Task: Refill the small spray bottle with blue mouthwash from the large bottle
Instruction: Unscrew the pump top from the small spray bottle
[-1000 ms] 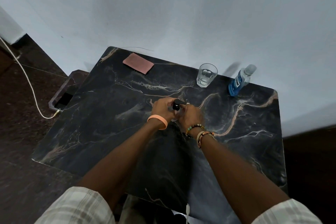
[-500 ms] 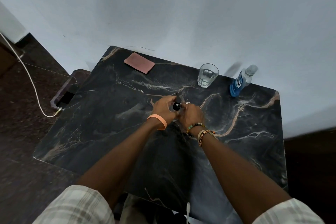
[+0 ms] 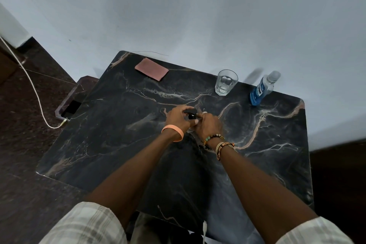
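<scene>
The small spray bottle (image 3: 191,115) stands at the middle of the dark marble table (image 3: 111,136); only its black spray head shows between my hands. My left hand (image 3: 178,118) curls round the black head from the left. My right hand (image 3: 210,125) grips the bottle's body from the right and hides it. The large mouthwash bottle (image 3: 261,90), clear with blue liquid low inside and a blue label, stands capped at the table's far right edge, well apart from both hands.
A glass tumbler (image 3: 225,82) stands at the back, left of the mouthwash bottle. A pink cloth (image 3: 151,68) lies at the far left corner. A phone (image 3: 70,109) on a white cable (image 3: 31,85) lies on a low ledge to the left. A wall rises behind.
The black spray head has turned between my fingers; its nozzle now points left. Both hands stay at the same spot on the table.
</scene>
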A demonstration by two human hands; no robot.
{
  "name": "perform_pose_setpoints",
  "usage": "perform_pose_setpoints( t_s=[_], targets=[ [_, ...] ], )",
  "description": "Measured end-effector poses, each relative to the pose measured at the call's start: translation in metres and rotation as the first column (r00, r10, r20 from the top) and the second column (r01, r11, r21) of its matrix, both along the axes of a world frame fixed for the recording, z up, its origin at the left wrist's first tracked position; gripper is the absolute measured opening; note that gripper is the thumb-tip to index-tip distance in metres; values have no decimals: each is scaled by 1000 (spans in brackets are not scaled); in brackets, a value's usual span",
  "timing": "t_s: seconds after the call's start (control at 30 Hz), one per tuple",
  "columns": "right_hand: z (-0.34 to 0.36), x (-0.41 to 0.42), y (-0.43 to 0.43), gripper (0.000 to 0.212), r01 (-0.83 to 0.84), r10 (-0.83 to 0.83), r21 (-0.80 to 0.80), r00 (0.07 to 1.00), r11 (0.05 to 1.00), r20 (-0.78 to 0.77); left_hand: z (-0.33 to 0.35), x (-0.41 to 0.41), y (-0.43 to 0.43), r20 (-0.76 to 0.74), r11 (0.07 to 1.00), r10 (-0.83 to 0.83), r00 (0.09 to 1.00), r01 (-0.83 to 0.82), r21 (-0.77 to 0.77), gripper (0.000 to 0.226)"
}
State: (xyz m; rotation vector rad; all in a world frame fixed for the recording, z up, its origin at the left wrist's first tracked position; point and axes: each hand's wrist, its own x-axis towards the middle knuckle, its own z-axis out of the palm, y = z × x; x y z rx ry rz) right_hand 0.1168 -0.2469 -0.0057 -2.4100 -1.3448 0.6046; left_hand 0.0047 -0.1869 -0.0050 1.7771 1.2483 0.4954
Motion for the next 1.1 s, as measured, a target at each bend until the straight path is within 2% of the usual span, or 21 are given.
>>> perform_pose_setpoints(
  t_s=[0.13,0.23,0.33,0.53,0.7,0.87,0.93,1.03,1.1],
  targets=[
    [0,2,0,28,-6,6,4,1000,1000,0,-2,0,-3,27,1000,24,999,-25,16,47],
    [-1,3,0,33,-7,7,-17,1000,1000,10,0,-2,0,60,999,-33,998,33,4,58],
    [-2,3,0,32,3,-3,-20,1000,1000,-6,2,-4,4,-3,999,-38,999,38,30,53],
    [2,2,1,20,9,-9,-37,1000,999,-15,7,-5,1,40,999,41,998,-42,20,42],
    [4,2,1,23,15,-14,-50,1000,999,20,18,2,2,85,992,16,996,-26,123,40],
    [2,3,0,32,-7,5,-50,999,999,-36,33,2,7,105,976,-7,994,-16,219,35],
    [1,5,0,41,-34,30,-67,997,997,-67,42,-1,11,160,960,-6,987,-39,276,34],
    [3,9,0,74,-88,83,-61,993,994,-87,60,-3,18,226,924,19,974,-104,369,35],
    [8,13,2,95,-76,71,-39,989,996,-128,71,-5,25,310,910,89,947,-204,360,34]
  ],
)
